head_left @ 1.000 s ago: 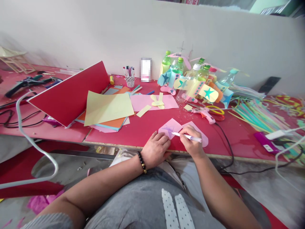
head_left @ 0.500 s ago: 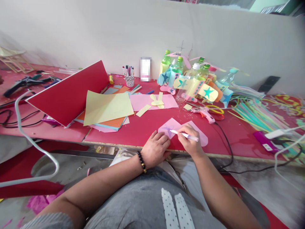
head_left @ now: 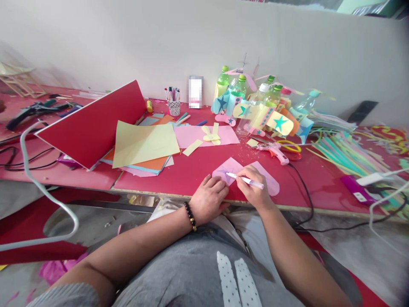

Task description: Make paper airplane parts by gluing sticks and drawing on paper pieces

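Note:
My right hand (head_left: 254, 186) grips a white marker pen (head_left: 252, 182) with a pale purple end, its tip against a pink paper cutout (head_left: 228, 167) with a rounded end. Purple lines, seemingly a star shape, show on that paper. At the cutout's lower left edge, my left hand (head_left: 209, 199) lies flat, palm down, holding nothing, with a beaded bracelet at the wrist. A second rounded part of pink paper (head_left: 270, 181) shows to the right, partly behind my right hand; whether the two parts are joined is hidden.
Beyond lie a pink hot glue gun (head_left: 274, 150), decorated plastic bottles (head_left: 243, 91), a cup of pens (head_left: 174, 107) and stacked coloured paper (head_left: 145, 143). A red board (head_left: 96, 125) stands slanted at left. Pastel strips (head_left: 348, 155) and a purple power strip (head_left: 358, 189) are right.
My right hand and the marker have shifted slightly to the left over the pink paper. My left hand stays in place.

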`<state>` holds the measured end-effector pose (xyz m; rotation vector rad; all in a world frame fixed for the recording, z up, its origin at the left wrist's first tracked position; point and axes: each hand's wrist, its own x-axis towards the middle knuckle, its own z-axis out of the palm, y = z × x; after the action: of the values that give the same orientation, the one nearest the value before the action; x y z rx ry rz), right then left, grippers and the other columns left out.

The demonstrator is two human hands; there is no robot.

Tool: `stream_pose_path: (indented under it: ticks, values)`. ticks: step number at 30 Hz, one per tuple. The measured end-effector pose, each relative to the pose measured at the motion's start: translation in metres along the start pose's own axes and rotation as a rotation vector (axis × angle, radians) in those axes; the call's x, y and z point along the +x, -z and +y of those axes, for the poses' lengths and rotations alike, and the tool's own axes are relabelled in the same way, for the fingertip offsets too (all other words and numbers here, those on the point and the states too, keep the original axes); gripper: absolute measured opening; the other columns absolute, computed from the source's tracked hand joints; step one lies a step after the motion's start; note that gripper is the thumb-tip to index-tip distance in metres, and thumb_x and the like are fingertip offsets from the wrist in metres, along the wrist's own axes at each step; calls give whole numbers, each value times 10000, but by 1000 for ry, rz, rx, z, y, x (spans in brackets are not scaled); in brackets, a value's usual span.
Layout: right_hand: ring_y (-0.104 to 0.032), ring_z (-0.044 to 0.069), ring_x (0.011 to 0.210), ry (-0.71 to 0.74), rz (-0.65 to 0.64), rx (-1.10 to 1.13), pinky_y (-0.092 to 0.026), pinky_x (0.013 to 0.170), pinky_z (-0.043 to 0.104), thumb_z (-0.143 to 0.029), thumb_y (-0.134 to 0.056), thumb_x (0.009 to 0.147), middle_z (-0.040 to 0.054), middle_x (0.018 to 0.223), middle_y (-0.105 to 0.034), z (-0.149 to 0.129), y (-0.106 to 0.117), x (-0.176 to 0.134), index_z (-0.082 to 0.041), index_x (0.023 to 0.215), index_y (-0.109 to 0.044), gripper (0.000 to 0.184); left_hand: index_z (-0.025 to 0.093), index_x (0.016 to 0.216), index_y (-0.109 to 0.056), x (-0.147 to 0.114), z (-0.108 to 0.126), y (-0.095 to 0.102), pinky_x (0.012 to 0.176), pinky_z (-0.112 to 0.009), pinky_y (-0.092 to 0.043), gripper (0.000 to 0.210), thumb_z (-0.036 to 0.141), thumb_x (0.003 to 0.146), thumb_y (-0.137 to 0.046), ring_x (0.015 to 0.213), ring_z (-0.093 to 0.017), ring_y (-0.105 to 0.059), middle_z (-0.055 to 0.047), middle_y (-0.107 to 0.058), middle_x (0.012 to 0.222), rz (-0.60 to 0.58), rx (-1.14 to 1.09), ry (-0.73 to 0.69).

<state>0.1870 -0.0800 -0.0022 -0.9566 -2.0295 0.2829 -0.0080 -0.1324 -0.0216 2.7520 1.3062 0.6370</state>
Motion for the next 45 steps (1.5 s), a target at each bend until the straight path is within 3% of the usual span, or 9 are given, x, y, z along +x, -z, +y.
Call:
stream_pose_path:
  ticks: [11, 24, 45]
  values:
    - [-518, 193, 683, -19, 13, -7, -420, 653, 337, -151, -563, 812, 6, 671, -549, 1, 0, 0, -230, 700, -525, 142, 143, 1213, -561, 0, 0, 0, 1101, -504, -334, 466, 376, 830, -686, 1234, -307, -470, -99, -614, 1205, -3, -2, 3]
    - [-552, 174, 653, -170, 137, -11, -410, 586, 300, -123, -557, 802, -5, 677, -577, 3, 4, -7, -219, 707, -565, 135, 144, 1206, -565, 1, 1, 1, 1098, -497, -340, 455, 378, 834, -683, 1224, -302, -474, -98, -611, 1209, -13, -7, 3]
    - [-517, 192, 662, -78, 7, 114, -422, 643, 348, -169, -555, 784, 8, 667, -547, -2, 7, -5, -226, 675, -547, 124, 157, 1210, -560, 0, 0, 1, 1107, -512, -320, 437, 367, 841, -666, 1242, -306, -468, -108, -604, 1219, -13, -25, 8]
